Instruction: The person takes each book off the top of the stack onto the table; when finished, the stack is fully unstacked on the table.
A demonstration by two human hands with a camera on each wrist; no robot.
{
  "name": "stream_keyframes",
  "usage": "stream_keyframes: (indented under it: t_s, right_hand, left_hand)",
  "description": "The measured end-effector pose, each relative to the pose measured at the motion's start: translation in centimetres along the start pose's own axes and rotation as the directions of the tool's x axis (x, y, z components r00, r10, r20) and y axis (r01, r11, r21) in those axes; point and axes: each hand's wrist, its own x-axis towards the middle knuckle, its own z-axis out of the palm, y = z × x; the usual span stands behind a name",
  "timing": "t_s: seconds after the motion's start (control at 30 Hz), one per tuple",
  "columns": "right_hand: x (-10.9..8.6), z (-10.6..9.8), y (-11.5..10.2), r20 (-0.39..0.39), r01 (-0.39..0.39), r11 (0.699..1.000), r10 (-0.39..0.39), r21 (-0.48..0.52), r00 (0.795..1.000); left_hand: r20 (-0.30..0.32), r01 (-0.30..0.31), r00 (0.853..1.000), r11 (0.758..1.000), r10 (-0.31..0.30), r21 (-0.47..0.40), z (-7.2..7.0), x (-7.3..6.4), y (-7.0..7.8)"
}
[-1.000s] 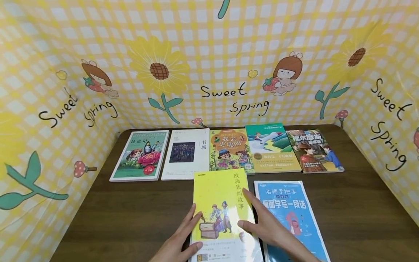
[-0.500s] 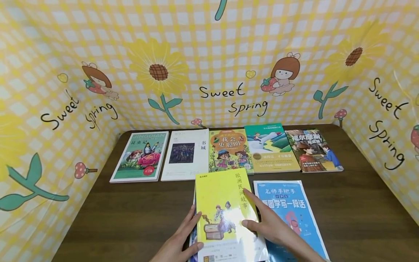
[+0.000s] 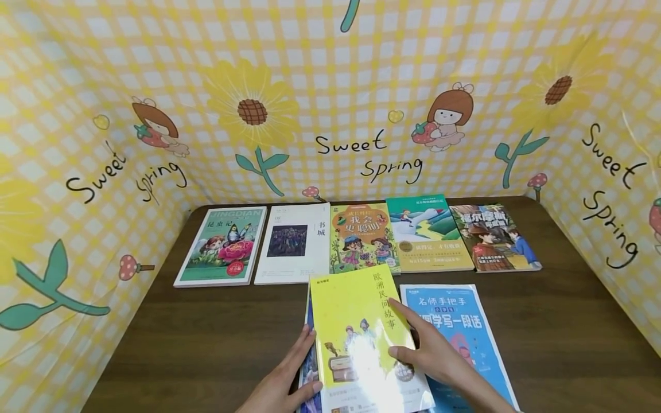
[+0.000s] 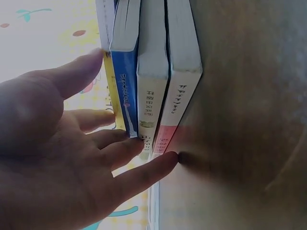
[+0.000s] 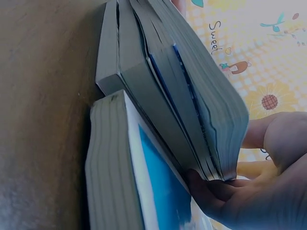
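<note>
A yellow book (image 3: 348, 298) lies on top of a stack near the front centre, shifted right so a blue-covered book (image 3: 308, 378) shows along its left side. My right hand (image 3: 431, 347) grips the yellow book's right edge, thumb on the cover and fingers at the side below. My left hand (image 3: 284, 376) rests against the stack's left side with fingers extended. In the left wrist view its fingertips (image 4: 169, 158) touch the spines, including a blue-spined book (image 4: 125, 91) and white-spined ones. Glare hides part of the yellow cover.
A light-blue book (image 3: 465, 327) lies just right of the stack, partly under my right forearm. Several books, from a green-bordered one (image 3: 222, 246) to a brown-toned one (image 3: 496, 238), form a row at the back of the dark wooden table (image 3: 181, 338). Checked cloth (image 3: 351, 74) surrounds it.
The yellow book has slid right and turned slightly, uncovering the blue-covered book's left strip. My right hand has moved slightly right with it, while my left hand stays nearly in place.
</note>
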Motion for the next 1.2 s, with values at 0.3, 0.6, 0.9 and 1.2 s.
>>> stream_keyframes:
  t_s: [0.3, 0.6, 0.9, 1.2]
  right_hand:
    - [-0.2, -0.18, -0.08, 0.023, -0.02, 0.991, 0.017, 0.135, 1.0]
    - [-0.22, -0.06, -0.13, 0.024, -0.033, 0.991, 0.031, 0.126, 0.999]
    - [-0.39, 0.01, 0.01, 0.011, -0.02, 0.99, 0.019, 0.139, 1.0]
    - [-0.58, 0.15, -0.15, -0.042, 0.003, 0.99, 0.003, 0.143, 0.999]
  left_hand:
    - [-0.021, -0.068, 0.997, 0.997, 0.069, 0.046, -0.01, 0.06, -0.15]
    - [-0.027, -0.1, 0.994, 0.993, 0.102, 0.064, 0.2, 0.18, -0.68]
    - [-0.025, -0.092, 0.995, 0.994, 0.093, 0.054, 0.38, 0.0, -0.73]
    - [-0.036, -0.101, 0.994, 0.992, 0.104, 0.072, 0.3, -0.25, -0.52]
